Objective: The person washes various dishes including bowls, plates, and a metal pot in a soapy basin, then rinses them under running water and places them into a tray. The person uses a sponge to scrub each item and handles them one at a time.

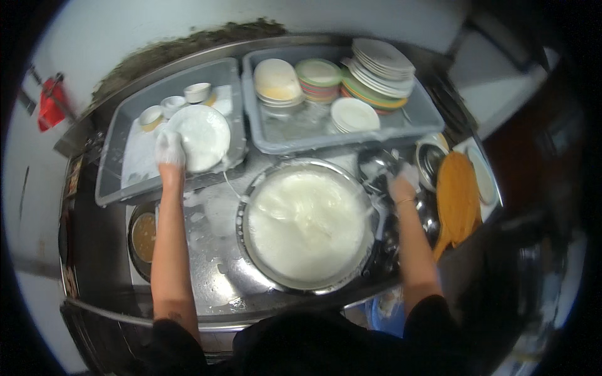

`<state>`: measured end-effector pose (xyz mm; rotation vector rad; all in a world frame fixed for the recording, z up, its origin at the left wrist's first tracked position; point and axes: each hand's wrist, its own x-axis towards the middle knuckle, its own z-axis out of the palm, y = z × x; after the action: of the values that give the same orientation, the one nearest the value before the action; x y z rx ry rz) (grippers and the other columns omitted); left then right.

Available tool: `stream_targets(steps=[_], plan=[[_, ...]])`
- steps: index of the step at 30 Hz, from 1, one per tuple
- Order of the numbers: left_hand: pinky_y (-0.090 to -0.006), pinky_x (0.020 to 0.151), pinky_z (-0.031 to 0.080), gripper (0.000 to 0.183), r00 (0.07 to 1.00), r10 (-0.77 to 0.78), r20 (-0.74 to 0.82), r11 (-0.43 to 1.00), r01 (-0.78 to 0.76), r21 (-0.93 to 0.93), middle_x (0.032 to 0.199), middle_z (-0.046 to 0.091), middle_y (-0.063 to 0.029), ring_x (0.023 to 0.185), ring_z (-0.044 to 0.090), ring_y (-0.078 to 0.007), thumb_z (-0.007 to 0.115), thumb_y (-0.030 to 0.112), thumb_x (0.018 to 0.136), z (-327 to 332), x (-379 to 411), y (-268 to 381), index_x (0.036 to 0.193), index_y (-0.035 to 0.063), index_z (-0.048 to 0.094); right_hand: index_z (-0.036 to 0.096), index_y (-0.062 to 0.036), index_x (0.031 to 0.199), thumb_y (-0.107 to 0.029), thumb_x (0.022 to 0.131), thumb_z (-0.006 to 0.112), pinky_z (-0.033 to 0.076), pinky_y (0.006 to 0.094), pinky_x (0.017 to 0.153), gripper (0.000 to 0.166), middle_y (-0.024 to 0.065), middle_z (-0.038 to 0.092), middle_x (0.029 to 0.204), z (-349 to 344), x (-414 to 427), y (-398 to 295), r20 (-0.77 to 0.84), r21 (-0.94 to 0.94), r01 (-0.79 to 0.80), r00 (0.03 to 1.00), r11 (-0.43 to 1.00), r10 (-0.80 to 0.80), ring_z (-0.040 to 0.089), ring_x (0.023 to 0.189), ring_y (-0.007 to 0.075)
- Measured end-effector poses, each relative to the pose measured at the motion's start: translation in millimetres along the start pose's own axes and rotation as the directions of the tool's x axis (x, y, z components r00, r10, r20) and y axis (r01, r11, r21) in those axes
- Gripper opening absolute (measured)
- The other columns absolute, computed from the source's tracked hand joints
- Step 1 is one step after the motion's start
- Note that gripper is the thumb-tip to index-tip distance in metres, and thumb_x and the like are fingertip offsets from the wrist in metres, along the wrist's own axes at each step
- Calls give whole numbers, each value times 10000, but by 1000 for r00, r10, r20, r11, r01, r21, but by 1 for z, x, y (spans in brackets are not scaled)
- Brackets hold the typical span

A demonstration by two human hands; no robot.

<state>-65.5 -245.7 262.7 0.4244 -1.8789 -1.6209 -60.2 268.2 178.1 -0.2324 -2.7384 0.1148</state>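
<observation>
My left hand [170,148], coated in white suds, grips the left edge of a round white plate [204,136]. The plate is over the left grey tub [110,155], and suds run off its lower edge. Several small cups [197,92] sit behind it in that tub. Over on the right, my right hand [404,183], also sudsy, is at the edge of a dark shiny bowl [376,167]; blur hides whether the fingers hold it. Between my forearms stands a wide metal basin [308,283] full of foamy whitish water.
A second grey tub [291,145] at the back holds stacked plates [383,61] and oval dishes [278,82]. Right of my right hand lie a wooden paddle board [456,197] and a pot [430,162]. A pan of brown liquid [145,237] stands left of my left forearm.
</observation>
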Motion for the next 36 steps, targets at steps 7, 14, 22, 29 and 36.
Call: stream_targets(steps=[7, 14, 22, 29, 36], plan=[[-350, 671, 458, 297, 859, -457, 230, 766, 248, 593, 884, 579, -124, 767, 559, -214, 552, 116, 735, -39, 80, -67, 1015, 14, 556, 465, 20, 984, -78, 662, 496, 402, 445, 781, 338, 272, 555, 907, 12, 30, 36, 278, 263, -205, 952, 943, 130, 529, 855, 424], [-347, 812, 438, 436, 716, -127, 687, 512, -546, 663, 1165, 490, -195, 1036, 491, -307, 585, 158, 681, -53, 104, -108, 1106, 71, 549, 416, 26, 1142, -68, 731, 412, 426, 379, 715, 422, 211, 566, 887, -163, 61, -64, 100, 504, 36, 990, 863, -100, 555, 793, 314], [-354, 803, 439, 347, 571, -536, 622, 409, -469, 783, 1070, 572, -153, 965, 557, -297, 580, 180, 701, -54, 138, -134, 1022, 49, 595, 399, -30, 1170, -137, 806, 397, 418, 429, 804, 379, 245, 529, 1008, -97, 72, -407, 26, 348, 482, 853, 804, -522, 528, 915, 379], [-377, 773, 455, 270, 873, -390, 292, 445, -99, 890, 956, 616, -158, 895, 594, -292, 543, 125, 682, -121, 152, -124, 921, 48, 643, 447, -22, 1079, -157, 816, 395, 463, 390, 755, 300, 229, 587, 929, 18, 61, -497, 360, -12, 533, 791, 846, -494, 590, 861, 337], [-370, 736, 465, 278, 739, -464, 489, 354, -351, 867, 949, 604, -188, 873, 593, -310, 554, 71, 634, -235, 213, -206, 894, 18, 635, 612, 28, 908, -191, 808, 394, 434, 373, 825, 325, 244, 564, 996, 26, 64, -550, 623, 2, 777, 492, 630, -608, 552, 963, 330]])
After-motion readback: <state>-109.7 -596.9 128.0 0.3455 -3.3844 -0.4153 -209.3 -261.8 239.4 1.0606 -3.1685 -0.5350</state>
